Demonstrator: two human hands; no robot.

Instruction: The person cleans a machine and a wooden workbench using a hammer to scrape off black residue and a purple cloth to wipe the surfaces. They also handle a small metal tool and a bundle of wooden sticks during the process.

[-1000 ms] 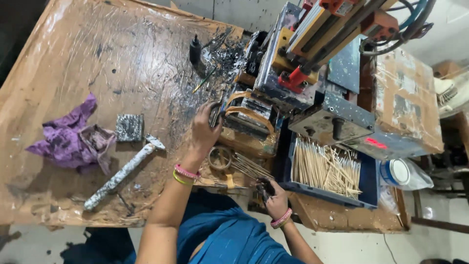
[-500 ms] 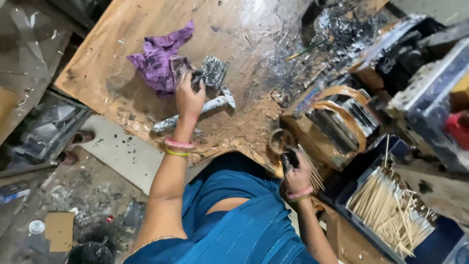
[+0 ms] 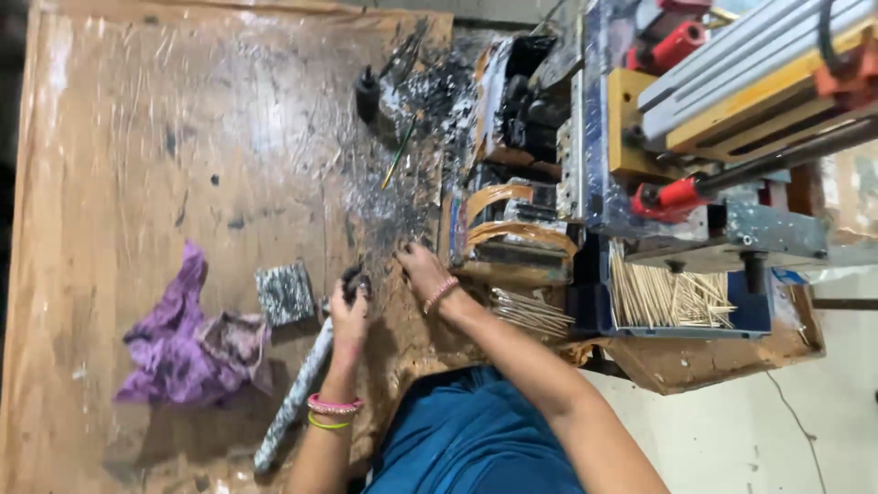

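Note:
My left hand [image 3: 346,316] is closed around a small dark lump [image 3: 353,280] just above the wooden table [image 3: 137,137]. It sits at the upper end of a long speckled grey roller [image 3: 293,398]. My right hand [image 3: 422,271] rests palm down a little to the right, fingertips pressed into black powder on the table beside the machine's curved orange bands [image 3: 512,233]. What lies under those fingers is hidden. A grey speckled block [image 3: 284,293] lies just left of my left hand.
A crumpled purple cloth [image 3: 183,343] lies at the left. A metal machine [image 3: 695,119] fills the right side, with a blue tray of thin sticks [image 3: 672,297] below it and a loose stick bundle [image 3: 529,313]. A small dark bottle [image 3: 367,91] stands at the back.
The view has swung back over the table. My left hand has come away from the cloth toward the roller's end with a dark lump. My right hand has moved onto the powdered table.

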